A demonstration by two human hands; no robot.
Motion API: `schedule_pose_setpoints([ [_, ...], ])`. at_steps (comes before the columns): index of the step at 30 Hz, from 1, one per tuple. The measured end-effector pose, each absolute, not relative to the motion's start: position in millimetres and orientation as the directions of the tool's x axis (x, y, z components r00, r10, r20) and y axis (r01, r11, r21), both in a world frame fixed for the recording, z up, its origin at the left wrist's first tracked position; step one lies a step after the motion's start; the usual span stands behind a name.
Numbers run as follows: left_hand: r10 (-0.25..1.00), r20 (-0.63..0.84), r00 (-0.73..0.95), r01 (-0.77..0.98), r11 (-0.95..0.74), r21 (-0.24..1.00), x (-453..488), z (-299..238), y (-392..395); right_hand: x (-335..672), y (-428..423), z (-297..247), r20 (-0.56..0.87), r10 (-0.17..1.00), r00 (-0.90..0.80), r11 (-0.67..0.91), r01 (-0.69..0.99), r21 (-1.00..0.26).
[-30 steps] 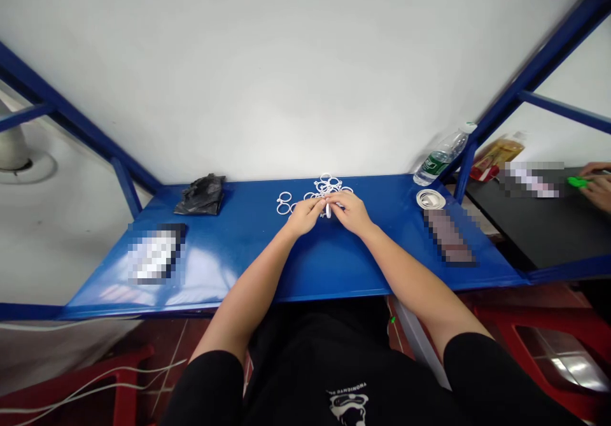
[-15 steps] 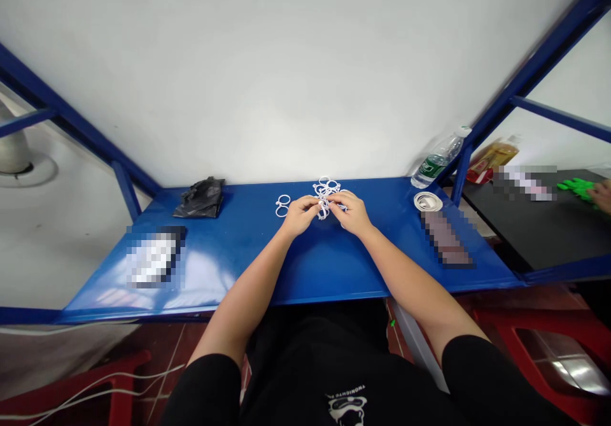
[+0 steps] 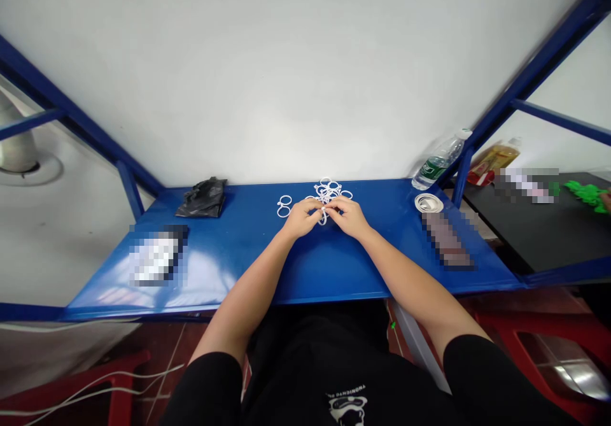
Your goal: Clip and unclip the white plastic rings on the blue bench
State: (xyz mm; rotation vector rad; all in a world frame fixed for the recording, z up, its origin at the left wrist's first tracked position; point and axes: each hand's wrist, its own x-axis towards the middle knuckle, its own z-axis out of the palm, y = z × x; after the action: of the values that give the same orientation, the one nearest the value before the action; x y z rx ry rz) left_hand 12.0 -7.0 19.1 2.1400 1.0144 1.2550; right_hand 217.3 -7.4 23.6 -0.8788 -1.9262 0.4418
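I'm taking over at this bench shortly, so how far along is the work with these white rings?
Already gathered: a tangled cluster of white plastic rings on the blue metal shelf. In hand: the left hand and right hand meet on a ring at the cluster's near edge. Left over: a pair of rings lying apart, to the cluster's left, untouched.

Bright, even light; soft glare on the blue table [image 3: 191, 260], edges bowed.

White plastic rings [image 3: 328, 190] are heaped on a blue metal bench [image 3: 229, 254]; a black bag [image 3: 202, 197] is laid left of them, a white coil [image 3: 428, 203] right.
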Motion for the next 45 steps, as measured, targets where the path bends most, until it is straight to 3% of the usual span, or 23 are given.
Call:
schedule_pose_setpoints([
  [13,0.780,0.522,0.344,0.351,-0.623,0.699,13,21,-5,214,-6,29,0.391,0.878,-0.276,0.467,0.314,-0.827],
  [17,0.784,0.529,0.324,0.492,-0.617,0.614,-7,28,0,226,0,39,0.397,0.878,-0.268,0.479,0.478,-0.736],
  [20,0.837,0.513,0.191,0.707,-0.480,0.520,-41,31,8,250,9,46,0.395,0.880,-0.263,0.464,0.651,-0.601],
  [23,0.900,0.434,-0.036,0.824,-0.219,0.522,-76,28,18,275,18,48,0.250,0.923,-0.293,0.384,0.753,-0.535],
  [26,0.919,0.329,-0.216,0.830,-0.005,0.558,-97,19,23,287,22,49,0.102,0.932,-0.349,0.352,0.793,-0.498],
  [31,0.903,0.279,-0.327,0.809,0.115,0.577,-97,12,22,282,19,49,-0.002,0.926,-0.378,0.328,0.806,-0.493],
  [35,0.898,0.356,-0.257,0.824,0.011,0.567,-74,20,20,272,17,44,0.003,0.896,-0.443,0.397,0.799,-0.451],
  [38,0.912,0.400,-0.084,0.814,-0.169,0.556,-44,24,13,266,15,40,0.053,0.880,-0.471,0.439,0.767,-0.468],
  [42,0.812,0.454,0.367,0.627,-0.577,0.524,-4,22,-2,254,8,41,0.177,0.884,-0.433,0.441,0.649,-0.620],
  [45,0.754,0.473,0.455,0.536,-0.656,0.531,14,20,-10,242,0,44,0.293,0.866,-0.405,0.478,0.499,-0.723],
])
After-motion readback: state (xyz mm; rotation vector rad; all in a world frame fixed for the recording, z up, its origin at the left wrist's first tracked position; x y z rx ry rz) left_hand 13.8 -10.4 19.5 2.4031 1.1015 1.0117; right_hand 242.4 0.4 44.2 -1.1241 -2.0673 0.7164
